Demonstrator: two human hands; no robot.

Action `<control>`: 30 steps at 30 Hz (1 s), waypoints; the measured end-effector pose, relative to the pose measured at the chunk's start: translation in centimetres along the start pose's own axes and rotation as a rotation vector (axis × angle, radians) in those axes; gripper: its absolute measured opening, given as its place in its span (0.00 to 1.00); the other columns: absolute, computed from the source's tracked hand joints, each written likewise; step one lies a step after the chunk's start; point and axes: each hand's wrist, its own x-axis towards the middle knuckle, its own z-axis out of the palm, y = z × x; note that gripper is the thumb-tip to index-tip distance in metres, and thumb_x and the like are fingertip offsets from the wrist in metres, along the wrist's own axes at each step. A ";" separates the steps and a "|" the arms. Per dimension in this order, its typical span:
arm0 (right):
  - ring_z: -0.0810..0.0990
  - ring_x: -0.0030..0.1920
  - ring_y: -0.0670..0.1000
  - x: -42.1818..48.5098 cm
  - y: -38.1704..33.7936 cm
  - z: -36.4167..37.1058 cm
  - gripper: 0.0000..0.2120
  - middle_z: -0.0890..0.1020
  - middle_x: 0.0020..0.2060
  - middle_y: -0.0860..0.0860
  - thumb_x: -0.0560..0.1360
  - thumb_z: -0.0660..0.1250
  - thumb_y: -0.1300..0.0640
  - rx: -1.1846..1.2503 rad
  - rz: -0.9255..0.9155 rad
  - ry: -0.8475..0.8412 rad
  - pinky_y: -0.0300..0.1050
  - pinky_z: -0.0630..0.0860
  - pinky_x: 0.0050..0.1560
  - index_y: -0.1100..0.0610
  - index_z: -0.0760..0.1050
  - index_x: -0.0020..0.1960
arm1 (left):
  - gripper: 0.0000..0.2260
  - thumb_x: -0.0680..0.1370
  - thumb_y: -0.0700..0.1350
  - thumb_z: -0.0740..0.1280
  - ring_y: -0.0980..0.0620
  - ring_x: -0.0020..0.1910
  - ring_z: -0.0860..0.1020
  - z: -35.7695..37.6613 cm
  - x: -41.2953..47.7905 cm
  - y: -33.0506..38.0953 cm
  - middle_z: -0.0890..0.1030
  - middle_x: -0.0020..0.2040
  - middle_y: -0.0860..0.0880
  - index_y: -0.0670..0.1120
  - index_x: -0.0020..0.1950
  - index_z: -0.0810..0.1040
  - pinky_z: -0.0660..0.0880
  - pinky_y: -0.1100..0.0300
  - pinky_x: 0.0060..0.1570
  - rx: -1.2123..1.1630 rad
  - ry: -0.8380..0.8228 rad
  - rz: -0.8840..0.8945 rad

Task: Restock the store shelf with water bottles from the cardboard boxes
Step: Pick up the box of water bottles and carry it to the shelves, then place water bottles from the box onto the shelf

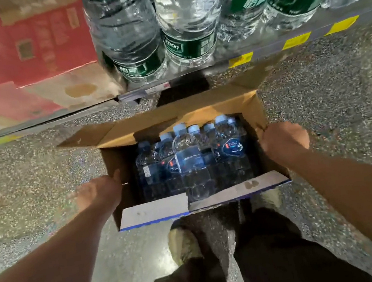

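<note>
An open cardboard box (121, 166) stands on the floor just ahead of my feet. It holds several upright water bottles (190, 161) with blue labels and pale caps. My left hand (99, 191) grips the box's left wall near its front corner. On the opposite side, my right hand (283, 141) grips the top edge of the right wall. Above the box runs the low store shelf (263, 52), where large clear bottles with green labels (188, 45) stand.
Red cardboard cartons (19, 49) sit on the shelf to the left of the green-label bottles. Yellow price tags (295, 41) line the shelf edge. The speckled floor (18, 178) spreads on both sides of the box. My shoes (185, 243) stand right behind it.
</note>
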 end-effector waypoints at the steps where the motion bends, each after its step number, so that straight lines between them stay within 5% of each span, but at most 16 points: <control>1: 0.78 0.56 0.57 0.9 -0.5 0.4 0.23 0.78 0.57 0.56 0.81 0.51 0.45 -0.059 -0.026 -0.015 0.47 0.73 0.45 0.59 0.73 0.64 | 0.29 0.81 0.61 0.49 0.36 0.57 0.76 0.5 0.8 0.7 0.78 0.57 0.36 0.39 0.59 0.78 0.72 0.49 0.53 0.009 0.010 -0.002; 4: 0.77 0.57 0.57 3.3 -0.9 1.9 0.18 0.78 0.57 0.56 0.82 0.51 0.50 -0.073 -0.086 -0.010 0.48 0.75 0.52 0.58 0.73 0.63 | 0.29 0.80 0.61 0.49 0.37 0.56 0.77 1.6 3.1 2.5 0.79 0.57 0.37 0.40 0.59 0.78 0.72 0.49 0.53 0.002 0.018 0.004; 9: 0.78 0.54 0.59 6.6 -2.0 3.8 0.25 0.78 0.54 0.60 0.82 0.46 0.45 0.005 -0.038 -0.015 0.46 0.69 0.42 0.61 0.75 0.59 | 0.29 0.80 0.61 0.49 0.37 0.56 0.77 2.9 6.0 4.9 0.79 0.57 0.37 0.40 0.59 0.78 0.71 0.50 0.49 0.011 0.027 -0.009; 13: 0.77 0.54 0.59 8.4 -2.3 5.4 0.26 0.78 0.54 0.60 0.82 0.47 0.44 0.006 -0.028 0.013 0.47 0.72 0.45 0.62 0.75 0.58 | 0.30 0.80 0.63 0.49 0.37 0.56 0.77 4.6 7.0 5.9 0.79 0.56 0.37 0.40 0.58 0.78 0.71 0.50 0.50 0.006 0.042 -0.052; 18: 0.71 0.38 0.55 10.0 -2.9 6.6 0.28 0.78 0.44 0.59 0.81 0.47 0.42 -0.024 -0.006 0.029 0.41 0.59 0.27 0.62 0.76 0.53 | 0.29 0.80 0.62 0.51 0.37 0.56 0.77 5.9 8.3 6.5 0.79 0.56 0.36 0.39 0.58 0.78 0.71 0.49 0.50 -0.011 0.033 -0.071; 21: 0.70 0.31 0.53 10.0 -2.8 6.1 0.26 0.72 0.33 0.56 0.80 0.48 0.41 0.007 -0.006 0.049 0.40 0.58 0.26 0.60 0.76 0.50 | 0.27 0.80 0.61 0.53 0.37 0.56 0.77 5.1 8.4 6.3 0.79 0.56 0.37 0.40 0.58 0.78 0.71 0.50 0.50 -0.002 0.030 -0.058; 25: 0.77 0.53 0.60 8.6 -2.9 4.8 0.25 0.77 0.54 0.60 0.80 0.52 0.43 0.090 0.022 -0.048 0.44 0.64 0.38 0.61 0.74 0.60 | 0.23 0.80 0.58 0.55 0.38 0.56 0.77 2.7 6.9 6.3 0.79 0.56 0.39 0.42 0.58 0.78 0.72 0.51 0.49 0.005 0.002 -0.064; 30: 0.74 0.58 0.61 4.9 -3.1 2.2 0.23 0.72 0.62 0.61 0.78 0.58 0.50 0.253 -0.016 0.005 0.49 0.73 0.45 0.60 0.62 0.69 | 0.18 0.78 0.54 0.60 0.39 0.58 0.75 -0.2 2.6 8.0 0.75 0.60 0.41 0.43 0.61 0.72 0.71 0.48 0.51 -0.150 0.072 -0.106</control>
